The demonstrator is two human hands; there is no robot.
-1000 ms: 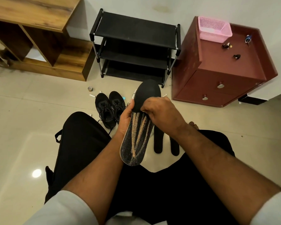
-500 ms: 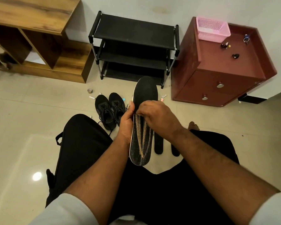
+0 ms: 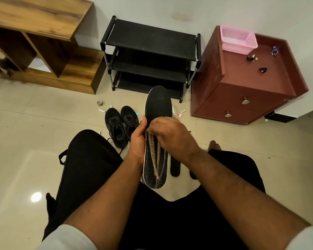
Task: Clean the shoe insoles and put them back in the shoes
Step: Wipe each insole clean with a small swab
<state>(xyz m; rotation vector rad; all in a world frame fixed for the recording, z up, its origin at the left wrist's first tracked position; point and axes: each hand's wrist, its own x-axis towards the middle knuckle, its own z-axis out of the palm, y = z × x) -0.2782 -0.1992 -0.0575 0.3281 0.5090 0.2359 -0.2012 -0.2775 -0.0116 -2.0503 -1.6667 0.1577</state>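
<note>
A long black insole [image 3: 158, 107] with a white edge and a tan-striped mesh lower half stands nearly upright above my lap. My left hand [image 3: 138, 139] grips its left edge, thumb up along the side. My right hand [image 3: 172, 134] is curled over its middle, fingertips pressed on the mesh; I see no cloth. A pair of black lace-up shoes [image 3: 122, 123] sits on the floor just left of the insole. Below my right wrist another black insole [image 3: 175, 166] lies on the tiles, and a second dark one [image 3: 192, 175] is mostly hidden by my forearm.
A black three-tier shoe rack [image 3: 150, 40] stands against the wall ahead, a wooden shelf unit [image 3: 43, 18] to its left, a maroon drawer cabinet [image 3: 242, 98] with a pink basket [image 3: 238, 39] to its right. A tape roll [image 3: 99, 103] and small tubes lie on the floor.
The insole has turned from a leftward tilt to nearly upright and edge-on. Both hands stayed on it, the right hand sliding slightly down over the mesh.
</note>
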